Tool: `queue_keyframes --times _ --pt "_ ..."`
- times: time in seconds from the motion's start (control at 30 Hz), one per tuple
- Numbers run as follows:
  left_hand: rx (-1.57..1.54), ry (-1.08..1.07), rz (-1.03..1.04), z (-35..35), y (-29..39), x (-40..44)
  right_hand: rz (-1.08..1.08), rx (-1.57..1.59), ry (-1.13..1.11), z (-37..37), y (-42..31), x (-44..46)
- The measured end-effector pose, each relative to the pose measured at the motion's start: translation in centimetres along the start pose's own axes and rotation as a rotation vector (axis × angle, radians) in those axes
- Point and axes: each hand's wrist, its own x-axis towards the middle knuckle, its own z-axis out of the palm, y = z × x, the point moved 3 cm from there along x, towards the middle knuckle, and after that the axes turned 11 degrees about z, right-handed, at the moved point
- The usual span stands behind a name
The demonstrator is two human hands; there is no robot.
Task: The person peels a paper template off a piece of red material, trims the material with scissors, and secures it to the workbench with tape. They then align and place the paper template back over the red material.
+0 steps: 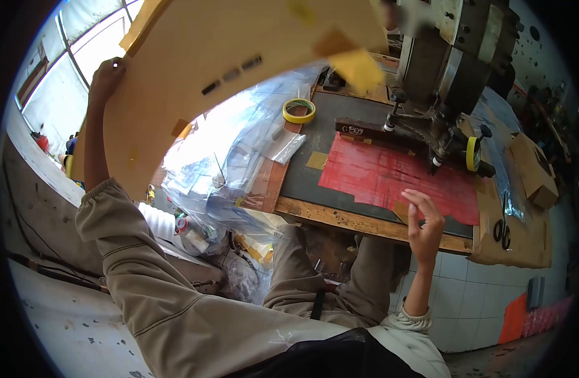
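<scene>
My left hand is closed on the edge of a large tan cardboard sheet, raised at the upper left. Short dark marks and bits of tape show on the sheet. My right hand hovers over the front edge of the worktable, fingers loosely bent and thumb apart. Just beside its thumb is a small brown piece of tape; I see no grip on it. Behind this hand, a red sheet lies on the dark mat, under the arm of a press machine.
A yellow tape roll sits left of the machine; another yellow ring hangs on the machine's arm. Clear plastic sheets cover the left side. Scissors and a cardboard box are at right. The wooden table edge faces my knees.
</scene>
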Motion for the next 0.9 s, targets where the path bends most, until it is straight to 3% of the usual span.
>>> queue_keyframes --times 0.17,0.27,0.33,0.37,0.4,0.47,0.5,0.57,0.63,0.73,0.87,0.9 --pt "-0.538 -0.023 -0.251 2.5 -0.7 -4.8 -0.016 0.137 -0.179 2.4 -1.1 -1.4" --pt "-0.891 0.052 -0.180 7.6 -0.5 -6.7 0.108 0.298 -0.383 4.9 -2.8 -3.0" --pt "-1.099 0.075 -0.267 10.2 2.7 -8.2 0.093 0.303 -0.578 6.2 -4.4 -4.4" --pt "-1.214 0.081 -0.437 11.2 5.9 -9.6 0.076 0.407 -0.617 6.8 -5.2 -5.3" --pt "-1.043 0.142 -0.500 13.1 7.6 -11.0 0.058 0.509 -0.652 7.5 -5.9 -6.2" --pt "-0.701 0.168 -0.309 13.4 16.1 -14.9 0.069 0.735 -0.673 8.5 -6.2 -7.1" --pt "-0.870 0.230 -0.409 13.3 20.3 -16.7 0.108 0.861 -0.662 8.9 -5.9 -7.5" --pt "-1.246 0.364 -0.603 14.6 27.3 -19.9 0.192 1.025 -0.524 8.7 -5.3 -7.7" --pt "-1.671 0.564 -0.618 16.5 32.3 -21.8 0.272 1.089 -0.263 7.8 -4.3 -7.4" --pt "-1.786 0.553 -0.658 17.7 37.3 -25.2 0.405 0.886 -0.008 5.2 -1.1 -6.2" --pt "-2.021 0.398 -0.821 12.9 43.3 -28.1 0.510 0.775 0.314 -0.6 2.6 -5.5" --pt "-2.164 0.243 -0.637 13.6 43.7 -29.8 0.507 0.750 0.329 -2.6 4.0 -5.6"
